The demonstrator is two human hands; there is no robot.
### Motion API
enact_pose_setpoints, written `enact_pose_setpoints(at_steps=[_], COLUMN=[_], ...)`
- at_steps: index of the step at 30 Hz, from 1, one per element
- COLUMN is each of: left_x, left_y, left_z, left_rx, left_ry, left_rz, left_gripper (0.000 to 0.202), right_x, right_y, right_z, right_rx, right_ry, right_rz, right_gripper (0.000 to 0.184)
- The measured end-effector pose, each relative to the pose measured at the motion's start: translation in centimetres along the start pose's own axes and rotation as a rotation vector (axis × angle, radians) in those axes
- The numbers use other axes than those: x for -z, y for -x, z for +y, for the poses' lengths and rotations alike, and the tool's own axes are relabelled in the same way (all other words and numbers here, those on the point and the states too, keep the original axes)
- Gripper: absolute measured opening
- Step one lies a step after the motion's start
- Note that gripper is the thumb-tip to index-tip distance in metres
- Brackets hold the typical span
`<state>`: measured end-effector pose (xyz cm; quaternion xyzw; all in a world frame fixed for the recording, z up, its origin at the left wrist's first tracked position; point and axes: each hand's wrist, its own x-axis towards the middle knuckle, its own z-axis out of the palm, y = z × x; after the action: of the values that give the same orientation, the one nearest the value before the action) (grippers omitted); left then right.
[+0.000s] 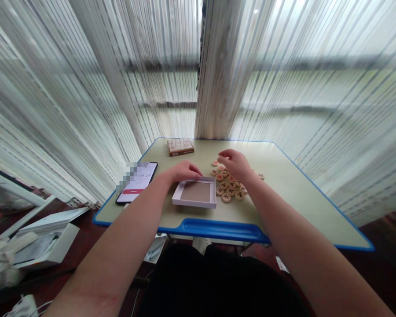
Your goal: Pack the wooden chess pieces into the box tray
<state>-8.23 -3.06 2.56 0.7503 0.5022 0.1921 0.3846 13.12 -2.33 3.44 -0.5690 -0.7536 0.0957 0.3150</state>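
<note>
The left hand grips the box at its twelve o'clock rim. Toward two o'clock, the right hand curls over round pieces; its hold I cannot tell.

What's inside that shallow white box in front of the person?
Inside the white box, only its flat brown bottom shows. The left hand covers the box's far left corner, so whatever is behind it there can't be seen.

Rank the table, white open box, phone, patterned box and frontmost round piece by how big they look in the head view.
1. Table
2. White open box and phone: too alike to rank
3. Patterned box
4. Frontmost round piece
</note>
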Motion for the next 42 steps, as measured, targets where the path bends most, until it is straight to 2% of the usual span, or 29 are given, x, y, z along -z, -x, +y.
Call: enact_pose_setpoints(at_steps=[3,5,9,14,17,21,28,35,42], left_x=[-0.1,0.0,0.4,0.4,0.2,-0.1,-0.1,0.1,0.3], left_y=[-0.1,-0.2,-0.5,-1.0,-1.2,-1.2,-0.6,-0.4,-0.2], left_z=[0.2,0.2,-0.1,-0.6,-0.7,-0.6,-0.2,-0.1,0.3], left_rx=[-0.025,-0.028,0.010,0.004,-0.005,0.026,0.077,0.066,0.051], left_ry=[0.012,0.073,0.244,0.363,0.380,0.345,0.305,0.373,0.417], left_rz=[0.015,0.019,0.081,0.356,0.415,0.364,0.077,0.006,-0.050], left_gripper=[0.024,0.021,0.023,0.028,0.026,0.021,0.017,0.020,0.022], right_x=[0.1,0.1,0.0,0.0,0.2,0.1,-0.5,-0.9,-1.0], right_y=[1.2,2.0,2.9,3.4,3.6,3.8,4.2,4.2,4.1], right_z=[-1.7,-2.5,-3.2,-3.5,-3.8,-3.9,-4.0,-4.0,-3.7], right_rx=[0.086,0.139,0.256,0.379,0.458,0.516,0.521,0.584,0.536], right_ry=[-0.220,-0.281,-0.097,0.164,0.180,0.160,0.052,0.009,0.109], right_rz=[-0.139,-0.215,-0.256,-0.295,-0.330,-0.364,-0.340,-0.329,-0.310], right_gripper=[0.024,0.023,0.015,0.014,0.017,0.017,0.018,0.014,0.016])
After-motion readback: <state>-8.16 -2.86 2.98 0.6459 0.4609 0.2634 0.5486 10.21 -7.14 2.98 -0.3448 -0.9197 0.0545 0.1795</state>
